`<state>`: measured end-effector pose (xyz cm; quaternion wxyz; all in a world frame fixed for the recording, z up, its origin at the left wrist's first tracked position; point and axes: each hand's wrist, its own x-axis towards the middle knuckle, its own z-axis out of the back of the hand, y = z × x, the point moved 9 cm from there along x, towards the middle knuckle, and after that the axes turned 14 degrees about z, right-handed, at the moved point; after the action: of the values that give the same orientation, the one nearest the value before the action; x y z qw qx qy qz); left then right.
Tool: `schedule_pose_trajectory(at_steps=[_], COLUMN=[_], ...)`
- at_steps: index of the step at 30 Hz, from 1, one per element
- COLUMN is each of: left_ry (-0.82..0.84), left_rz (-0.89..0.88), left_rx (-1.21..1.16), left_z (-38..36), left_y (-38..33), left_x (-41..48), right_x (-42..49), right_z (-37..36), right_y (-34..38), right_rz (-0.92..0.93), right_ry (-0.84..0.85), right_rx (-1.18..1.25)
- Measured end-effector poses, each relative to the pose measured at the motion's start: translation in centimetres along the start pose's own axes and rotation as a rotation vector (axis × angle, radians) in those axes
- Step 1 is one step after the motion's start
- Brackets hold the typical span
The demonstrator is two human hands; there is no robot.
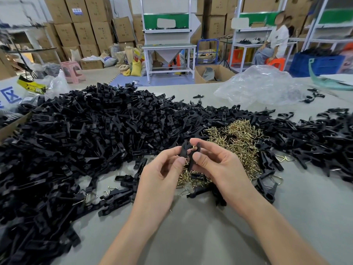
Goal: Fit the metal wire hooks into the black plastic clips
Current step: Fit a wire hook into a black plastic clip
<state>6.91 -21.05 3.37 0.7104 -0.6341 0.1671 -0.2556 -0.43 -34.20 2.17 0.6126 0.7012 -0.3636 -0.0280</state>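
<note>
Clips lie heaped left of the hook pile on the table. Just in front of that pile's left edge, the left hand and right hand each pinch the held clip between thumb and fingertips, with a hook glinting at its top. A plastic bag sits behind the pile.

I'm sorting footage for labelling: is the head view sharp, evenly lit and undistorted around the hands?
Head view: soft even light, faint shadows on the table; the clip between left hand and right hand is slightly blurred; the clip pile loses detail; the plastic bag glares mildly; frame edges bow.
</note>
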Motion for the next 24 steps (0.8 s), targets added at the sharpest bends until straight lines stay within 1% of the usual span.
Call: schedule_pose_trajectory(at_steps=[5,10,17,20,22,24], left_ry=[0.017,0.021,-0.021,-0.049,-0.106,-0.154], left_rz=[-0.02,0.004,-0.083,-0.1,-0.065,-0.063], left_rx=[0.021,0.031,0.204,0.206,0.201,0.298], left_z=[-0.3,-0.4,-0.6,-0.2,0.6,1.3], left_y=[-0.3,-0.1,-0.6,-0.7,-0.1,0.4], left_x=[-0.2,-0.1,-0.5,-0.5,-0.2,0.0], right_x=[0.0,-0.1,-0.3,-0.3,-0.1,0.2], right_z=[0.0,0.0,-0.6,-0.6,-0.2,0.8], right_y=[0.0,0.0,0.0,0.0,0.2,0.3], right_rz=[-0.005,-0.012,-0.017,0.002,0.026,0.045], right_ry=[0.004,0.0,0.071,0.093,0.051,-0.044], right_rx=[-0.011,-0.023,-0.045,-0.059,-0.046,-0.001])
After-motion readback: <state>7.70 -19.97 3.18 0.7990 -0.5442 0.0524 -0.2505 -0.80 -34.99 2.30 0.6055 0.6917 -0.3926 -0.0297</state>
